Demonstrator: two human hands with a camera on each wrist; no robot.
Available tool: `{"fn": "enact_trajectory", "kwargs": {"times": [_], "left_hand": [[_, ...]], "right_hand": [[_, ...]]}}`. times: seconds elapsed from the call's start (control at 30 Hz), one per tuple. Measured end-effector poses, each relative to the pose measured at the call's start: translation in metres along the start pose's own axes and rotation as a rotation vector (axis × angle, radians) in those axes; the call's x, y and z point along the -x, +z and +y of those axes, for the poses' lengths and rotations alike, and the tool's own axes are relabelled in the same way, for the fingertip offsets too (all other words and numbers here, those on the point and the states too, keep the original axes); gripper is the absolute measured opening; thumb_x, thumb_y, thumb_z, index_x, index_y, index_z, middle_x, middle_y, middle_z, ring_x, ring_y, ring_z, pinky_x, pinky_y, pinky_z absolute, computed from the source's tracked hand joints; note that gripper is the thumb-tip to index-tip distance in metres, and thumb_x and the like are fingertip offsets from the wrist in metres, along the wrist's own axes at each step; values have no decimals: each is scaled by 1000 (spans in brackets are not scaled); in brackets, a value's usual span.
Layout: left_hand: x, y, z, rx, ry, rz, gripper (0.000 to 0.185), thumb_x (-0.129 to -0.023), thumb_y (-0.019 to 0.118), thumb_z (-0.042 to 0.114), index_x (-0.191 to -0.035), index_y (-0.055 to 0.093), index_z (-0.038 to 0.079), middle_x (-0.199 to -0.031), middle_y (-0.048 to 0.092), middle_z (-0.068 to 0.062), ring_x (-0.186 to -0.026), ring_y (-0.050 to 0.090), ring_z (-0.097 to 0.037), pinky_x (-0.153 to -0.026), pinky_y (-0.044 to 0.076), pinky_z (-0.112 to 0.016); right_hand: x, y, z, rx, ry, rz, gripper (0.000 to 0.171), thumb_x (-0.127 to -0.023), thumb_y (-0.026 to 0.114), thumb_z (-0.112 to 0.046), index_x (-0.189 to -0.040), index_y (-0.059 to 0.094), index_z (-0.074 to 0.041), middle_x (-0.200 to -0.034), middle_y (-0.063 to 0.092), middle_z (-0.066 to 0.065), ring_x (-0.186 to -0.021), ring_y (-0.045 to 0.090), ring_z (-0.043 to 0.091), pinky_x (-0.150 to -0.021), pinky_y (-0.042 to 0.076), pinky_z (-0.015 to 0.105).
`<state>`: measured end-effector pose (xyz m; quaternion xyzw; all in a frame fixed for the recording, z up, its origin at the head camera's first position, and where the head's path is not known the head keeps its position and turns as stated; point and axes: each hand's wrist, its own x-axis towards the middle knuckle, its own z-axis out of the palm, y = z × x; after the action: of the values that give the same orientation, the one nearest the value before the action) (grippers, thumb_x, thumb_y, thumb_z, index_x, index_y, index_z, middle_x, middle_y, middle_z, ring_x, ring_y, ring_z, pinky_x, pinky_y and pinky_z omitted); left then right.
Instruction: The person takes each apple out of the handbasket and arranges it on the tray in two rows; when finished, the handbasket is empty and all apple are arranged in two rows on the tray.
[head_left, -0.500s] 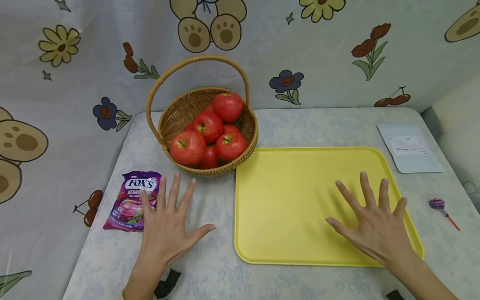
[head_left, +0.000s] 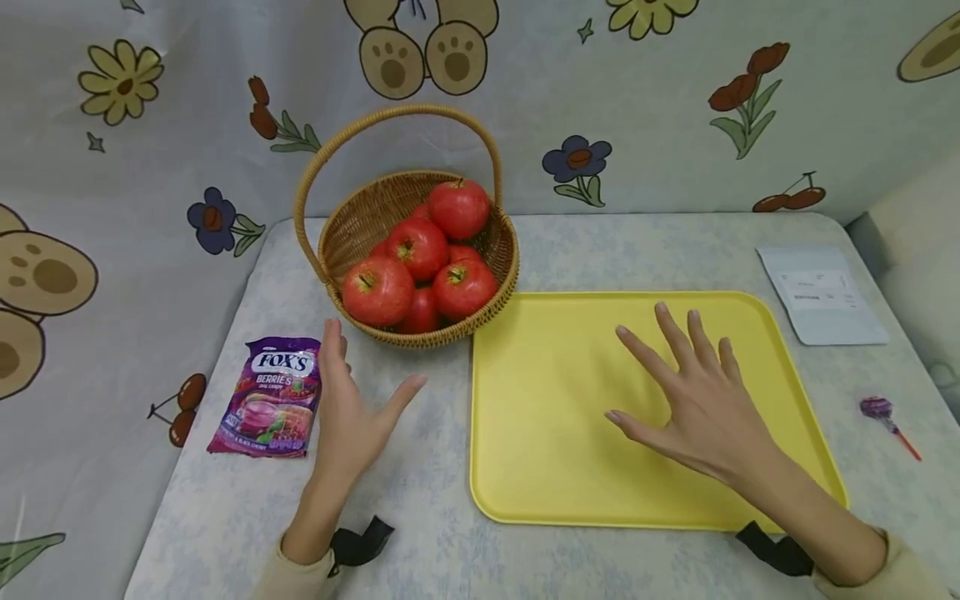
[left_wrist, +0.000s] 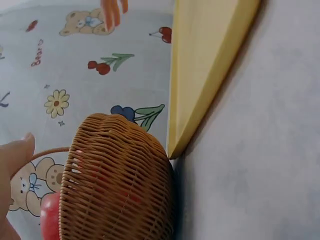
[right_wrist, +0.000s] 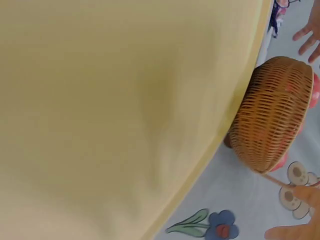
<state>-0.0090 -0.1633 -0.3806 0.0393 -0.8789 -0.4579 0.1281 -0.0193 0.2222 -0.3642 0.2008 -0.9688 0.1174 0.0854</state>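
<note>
The left hand (head_left: 348, 417) hovers edge-on above the pale patterned tabletop (head_left: 420, 533), fingers straight and relaxed, holding nothing. It sits between the purple candy bag printed with berries (head_left: 268, 397), just beside it at 9 o'clock, and the round woven wicker basket with a hoop handle (head_left: 352, 242) at 12 o'clock. The basket holds a heap of red apples (head_left: 420, 258) that rises above its rim.

The right hand (head_left: 693, 400) is spread flat above the yellow rectangular plastic tray (head_left: 540, 467), fingers extended and apart, gripping nothing. Whether the palm touches the tray surface cannot be determined from these views. The tray's upper left corner lies just beside the basket wall, as the left wrist view confirms.

At the tabletop's 2 o'clock corner lies a grey-white flat pouch (head_left: 821, 293); at 3 o'clock lies a purple-wrapped lollipop on a red stick (head_left: 885, 421).

Hazards, as judged from this layout:
- The topmost apple is perched on the heap. A knock to the basket handle or rim would likely dislodge it and let it roll across the tabletop.
- The basket and tray are close together. A sideways push on the tray would likely shove the basket.
- The left hand is close to the candy bag. A careless sweep could push the bag toward the tabletop's 9 o'clock edge.
</note>
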Motion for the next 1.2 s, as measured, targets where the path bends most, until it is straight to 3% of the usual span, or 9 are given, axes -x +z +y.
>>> {"fn": "enact_trajectory", "kwargs": {"times": [0.13,0.23,0.47,0.67,0.87,1.2], "left_hand": [[-15,13,-3,158,-50,63,112,-80,82,31,-158,3,20,-165,5,-1,-149,19,-31,-116,27,-54],[-24,21,-6,220,-64,101,112,-80,82,28,-157,2,19,-164,3,0,-149,19,-28,-115,27,-53],[-31,27,-2,297,-39,145,102,-80,80,12,-154,10,4,-161,11,-13,-145,21,-34,-112,28,-58],[-29,25,7,334,16,176,96,-80,79,5,-151,14,-3,-158,16,-19,-142,25,-36,-110,32,-57],[-29,28,0,382,82,191,92,-80,77,-1,-150,17,-5,-158,18,-16,-143,26,-32,-109,35,-53],[-29,32,-7,410,107,203,93,-80,77,-3,-151,17,-2,-158,20,-11,-143,26,-30,-109,37,-45]], "right_hand": [[-27,-3,-11,-38,-80,27,91,-73,71,-64,-152,34,-35,-162,21,14,-144,22,50,-101,26,77],[-48,-4,-18,-91,-151,46,90,-74,71,-61,-152,36,-33,-161,24,14,-144,26,48,-102,29,74],[-102,-8,-35,-319,-400,50,79,-80,76,-49,-148,43,-26,-160,28,9,-143,33,35,-95,47,57],[-151,0,-54,-531,-559,-45,77,-78,83,-35,-144,47,-20,-157,32,8,-142,34,29,-101,47,49],[-186,10,-77,-542,-623,-82,75,-79,80,-42,-143,48,-21,-153,37,7,-141,35,23,-107,44,43],[-229,24,-104,-564,-678,-144,70,-80,79,-35,-141,51,-15,-150,42,10,-140,36,20,-110,40,41]]}}
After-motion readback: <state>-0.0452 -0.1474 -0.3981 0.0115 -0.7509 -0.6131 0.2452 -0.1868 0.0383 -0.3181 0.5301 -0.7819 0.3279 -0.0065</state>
